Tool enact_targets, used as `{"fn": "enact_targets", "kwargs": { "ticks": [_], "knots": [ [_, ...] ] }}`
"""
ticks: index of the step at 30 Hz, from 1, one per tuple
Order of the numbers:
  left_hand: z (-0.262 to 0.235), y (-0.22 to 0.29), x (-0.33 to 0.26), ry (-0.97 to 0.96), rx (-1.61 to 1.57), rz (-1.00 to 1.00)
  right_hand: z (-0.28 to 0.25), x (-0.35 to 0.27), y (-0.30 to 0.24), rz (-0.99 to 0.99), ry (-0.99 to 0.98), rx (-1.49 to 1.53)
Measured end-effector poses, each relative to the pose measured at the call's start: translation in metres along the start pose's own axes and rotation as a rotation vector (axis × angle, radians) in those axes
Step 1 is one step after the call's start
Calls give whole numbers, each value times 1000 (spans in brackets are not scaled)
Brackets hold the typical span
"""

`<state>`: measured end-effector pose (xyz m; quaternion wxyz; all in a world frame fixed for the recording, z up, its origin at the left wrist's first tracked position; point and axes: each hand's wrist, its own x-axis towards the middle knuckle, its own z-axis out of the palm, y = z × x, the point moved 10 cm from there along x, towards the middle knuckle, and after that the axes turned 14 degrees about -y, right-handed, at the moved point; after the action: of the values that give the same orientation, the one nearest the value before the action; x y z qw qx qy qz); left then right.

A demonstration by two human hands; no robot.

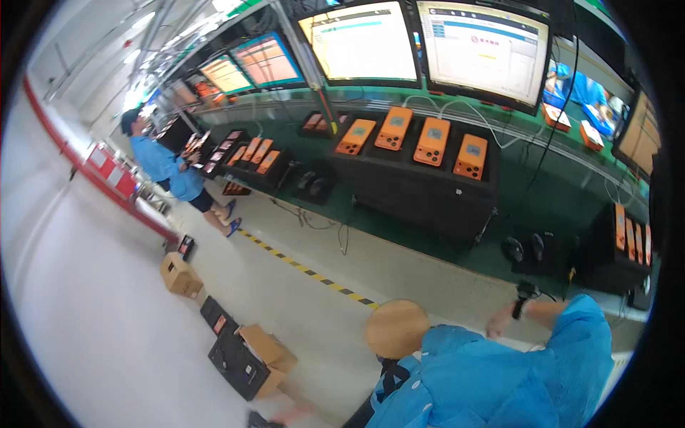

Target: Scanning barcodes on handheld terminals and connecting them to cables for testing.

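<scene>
My right hand [497,324] is in front of my blue coat, below the bench edge, with a black strapped device [524,296] on its wrist. Its fingers are blurred, and I see nothing in it. At the bottom edge, my left hand [294,413] is a smeared patch beside a black wrist device [260,421]; its fingers cannot be made out. Closest to my right hand stands a round wooden stool [397,329]. Several orange smartphones [432,141] lie on a black block [421,189] on the green bench. More orange phones [631,238] stand on another black block [603,250] at right.
Two monitors [360,44] hang over the bench. Computer mice [524,248] sit between the blocks. White cables [492,132] trail behind. A co-worker in blue [160,164] stands far left. On the floor are a cardboard box [182,276], a black case [239,362] and striped tape [307,271].
</scene>
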<state>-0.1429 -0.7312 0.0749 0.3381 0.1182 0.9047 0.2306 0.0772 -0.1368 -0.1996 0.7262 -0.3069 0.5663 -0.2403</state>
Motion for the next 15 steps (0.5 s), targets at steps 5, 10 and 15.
{"fn": "enact_targets", "kwargs": {
  "ticks": [5, 10, 15],
  "knots": [
    [56, -57, 11, -114, -206, -180, 217, 96, -66, -53, -27, 989],
    [52, -79, 27, -165, -226, -170, 231, 124, -144, 54, 136, 1106],
    [46, -93, 38, -216, -210, -143, 235, 148, -173, 90, 223, 1169]
  ]
}}
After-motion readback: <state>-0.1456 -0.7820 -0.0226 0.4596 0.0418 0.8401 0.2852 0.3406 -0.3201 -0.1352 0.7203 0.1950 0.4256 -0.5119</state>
